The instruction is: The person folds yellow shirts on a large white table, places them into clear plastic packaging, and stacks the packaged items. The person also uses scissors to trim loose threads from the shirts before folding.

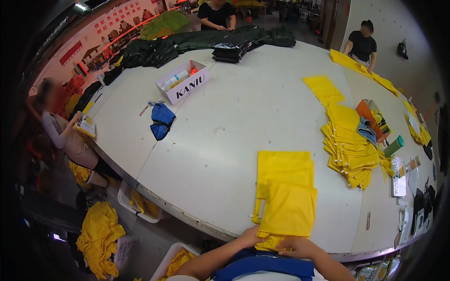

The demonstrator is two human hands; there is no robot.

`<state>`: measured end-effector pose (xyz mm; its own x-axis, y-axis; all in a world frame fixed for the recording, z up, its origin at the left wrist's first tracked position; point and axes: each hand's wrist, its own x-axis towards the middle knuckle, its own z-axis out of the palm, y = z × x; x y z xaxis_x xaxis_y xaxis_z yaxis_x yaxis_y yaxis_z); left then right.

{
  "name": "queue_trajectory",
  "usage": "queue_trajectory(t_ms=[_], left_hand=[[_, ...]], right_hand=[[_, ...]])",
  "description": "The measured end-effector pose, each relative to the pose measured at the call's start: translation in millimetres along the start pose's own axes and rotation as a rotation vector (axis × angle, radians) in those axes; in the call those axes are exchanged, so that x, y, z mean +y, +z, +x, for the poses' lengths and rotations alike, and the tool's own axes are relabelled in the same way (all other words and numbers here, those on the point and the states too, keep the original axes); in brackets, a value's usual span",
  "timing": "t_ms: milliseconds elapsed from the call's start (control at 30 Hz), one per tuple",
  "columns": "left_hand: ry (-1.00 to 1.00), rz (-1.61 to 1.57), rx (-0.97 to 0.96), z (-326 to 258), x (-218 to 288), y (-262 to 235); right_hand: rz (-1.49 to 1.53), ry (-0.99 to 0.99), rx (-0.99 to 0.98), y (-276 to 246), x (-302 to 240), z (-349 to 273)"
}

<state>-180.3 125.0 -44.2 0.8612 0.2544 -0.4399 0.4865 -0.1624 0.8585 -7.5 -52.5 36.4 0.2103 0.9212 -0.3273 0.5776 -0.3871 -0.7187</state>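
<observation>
Folded yellow cloth [288, 208] extends ahead of left hand [249, 237] and right hand [296, 246]
Finger closure can't be told; even tension should square its edges.

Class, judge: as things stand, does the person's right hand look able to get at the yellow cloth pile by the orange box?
Probably yes: mostly bare tabletop lies between the right hand and the yellow cloth pile, though the hand must first leave the folded yellow cloth.

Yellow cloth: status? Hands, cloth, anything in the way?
Left hand, right hand: at near edge of folded yellow cloth, grip unclear. Cloth mostly on white table. Yellow stack apart at right, not blocking.
</observation>
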Motion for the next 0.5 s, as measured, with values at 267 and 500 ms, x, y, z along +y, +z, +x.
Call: queue_trajectory(t_ms=[267, 500], left_hand=[[0.207, 0.554, -0.285, 37.4, 53.2, -69.8], [0.298, 0.507, 0.092, 100.0, 170.8, -113.6]], right_hand=[[1.013, 0.674, 0.628, -16.4, 81.9, 7.3], [1.605, 0.45, 0.547, 53.1, 24.3, -97.8]])
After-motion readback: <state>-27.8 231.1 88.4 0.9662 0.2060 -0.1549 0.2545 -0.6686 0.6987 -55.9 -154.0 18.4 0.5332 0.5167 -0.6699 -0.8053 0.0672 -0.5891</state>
